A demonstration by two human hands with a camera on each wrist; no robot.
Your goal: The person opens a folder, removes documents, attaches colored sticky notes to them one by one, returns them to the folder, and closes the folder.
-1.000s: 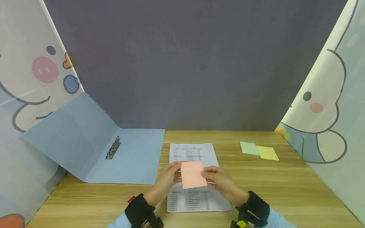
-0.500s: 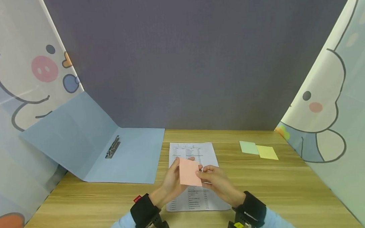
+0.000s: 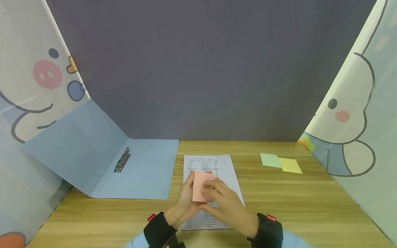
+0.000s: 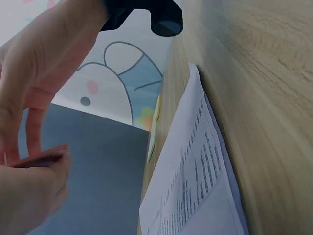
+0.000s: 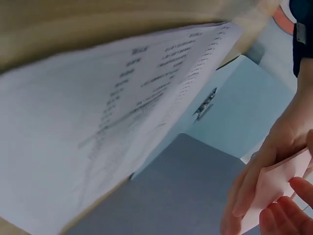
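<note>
My left hand holds a pink sticky note pad over the printed sheets, gripping it by its left side. Across the face of the pad lie the bent fingers of my right hand, with the thumb low near the pad's bottom edge. In the right wrist view the pad shows some thickness, and the right fingertips touch its face. The stapled-looking printed sheets lie flat on the table beneath both hands, partly hidden by them.
An open light blue folder with a metal clip stands at the left, its cover leaning up against the wall. Green and yellow sticky notes lie at the right on the wooden table. A dark panel closes the back.
The pink pad has shifted slightly left and turned, with the left hand now supporting it. My right hand has let go of its right edge and moved across onto its face.
</note>
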